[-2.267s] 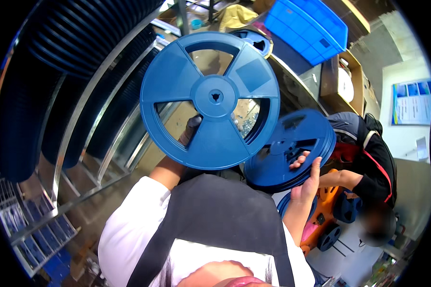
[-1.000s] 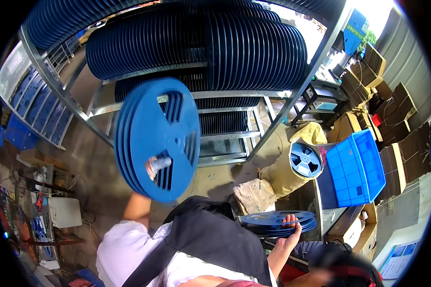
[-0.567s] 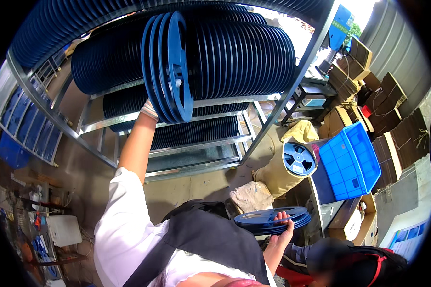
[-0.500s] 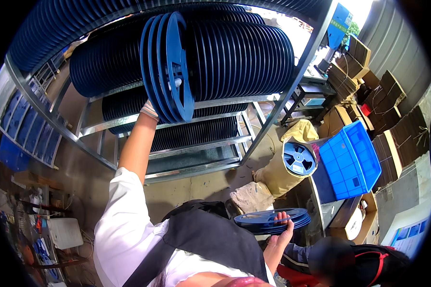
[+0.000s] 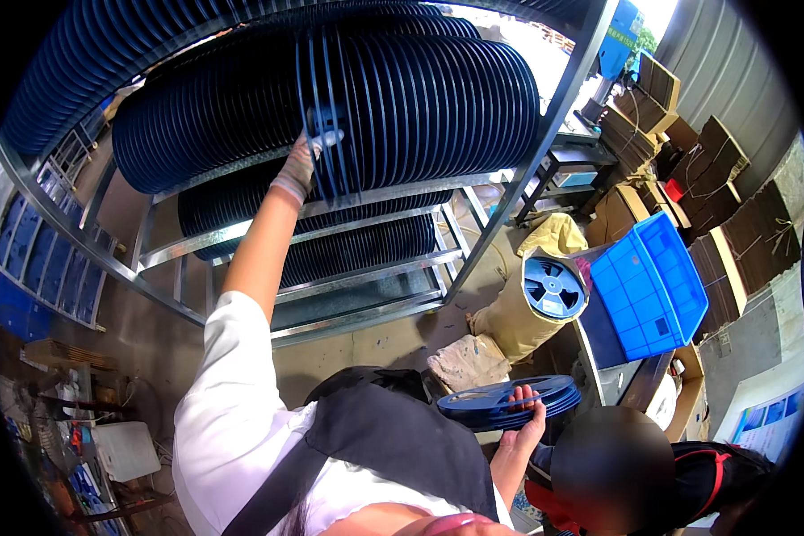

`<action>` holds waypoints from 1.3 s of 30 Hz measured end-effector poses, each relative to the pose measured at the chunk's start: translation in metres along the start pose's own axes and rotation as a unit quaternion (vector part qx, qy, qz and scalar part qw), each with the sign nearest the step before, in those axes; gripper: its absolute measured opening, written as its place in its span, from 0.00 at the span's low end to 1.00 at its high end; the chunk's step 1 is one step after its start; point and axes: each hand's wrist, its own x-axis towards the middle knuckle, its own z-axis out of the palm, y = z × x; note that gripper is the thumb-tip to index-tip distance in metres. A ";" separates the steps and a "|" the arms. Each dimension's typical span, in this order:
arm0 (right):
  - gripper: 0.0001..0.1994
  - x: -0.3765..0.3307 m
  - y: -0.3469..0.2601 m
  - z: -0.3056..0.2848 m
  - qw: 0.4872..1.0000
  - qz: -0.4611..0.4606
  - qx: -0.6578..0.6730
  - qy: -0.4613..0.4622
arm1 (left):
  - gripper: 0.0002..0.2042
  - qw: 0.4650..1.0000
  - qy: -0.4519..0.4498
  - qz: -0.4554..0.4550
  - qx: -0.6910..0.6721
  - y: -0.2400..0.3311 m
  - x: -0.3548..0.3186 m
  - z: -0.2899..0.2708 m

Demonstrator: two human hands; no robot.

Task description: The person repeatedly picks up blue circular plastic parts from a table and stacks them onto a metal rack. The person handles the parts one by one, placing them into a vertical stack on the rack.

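My left hand (image 5: 300, 168), in a pale glove, is stretched out to the metal rack. Its fingers are closed round a few thin dark blue reels (image 5: 330, 85), which stand edge-on between two long rows of like reels. Motion blurs these reels somewhat. Low on the right, my right hand (image 5: 523, 431) grips a small stack of flat blue reels (image 5: 473, 404); its fingers come up through the openings. The stack lies nearly level beside my black apron (image 5: 384, 447).
Reels fill the rack's tiers (image 5: 456, 107); a metal post (image 5: 558, 116) bounds it on the right. Nearby stand a yellowish sack (image 5: 514, 313) with a blue reel (image 5: 554, 288) in it, a blue crate (image 5: 643, 286) and stacked cardboard (image 5: 724, 170). Another person (image 5: 715, 473) is close at the lower right.
The reels in my left hand have turned edge-on and gone into the gap between the rows. My left hand has moved up and slightly right. The right hand's stack tilts a little more.
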 end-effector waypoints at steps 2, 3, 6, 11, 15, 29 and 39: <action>0.19 -0.001 0.000 0.001 1.000 -0.004 -0.004 -0.005 | 0.20 0.999 -0.009 0.001 0.033 -0.008 0.017 -0.012; 0.19 -0.002 0.003 0.004 1.000 0.005 -0.010 -0.015 | 0.22 0.993 -0.029 0.019 0.110 -0.019 0.036 -0.050; 0.19 -0.007 -0.006 -0.001 1.000 -0.012 -0.003 0.005 | 0.25 0.991 0.047 -0.128 -0.007 -0.029 0.043 -0.022; 0.19 -0.023 -0.016 -0.002 0.999 -0.019 -0.028 0.001 | 0.27 0.985 0.020 -0.162 -0.057 -0.036 0.036 -0.026; 0.21 -0.029 -0.022 -0.003 0.999 -0.032 -0.042 -0.001 | 0.28 0.999 -0.003 -0.048 -0.003 -0.064 0.053 -0.081; 0.28 -0.076 -0.090 -0.047 0.944 -0.091 0.175 -0.265 | 0.25 0.878 0.020 0.195 0.436 -0.107 -0.211 0.102; 0.24 -0.070 -0.073 -0.050 0.867 -0.143 0.342 -0.334 | 0.25 0.924 -0.181 0.063 0.331 -0.147 -0.276 0.176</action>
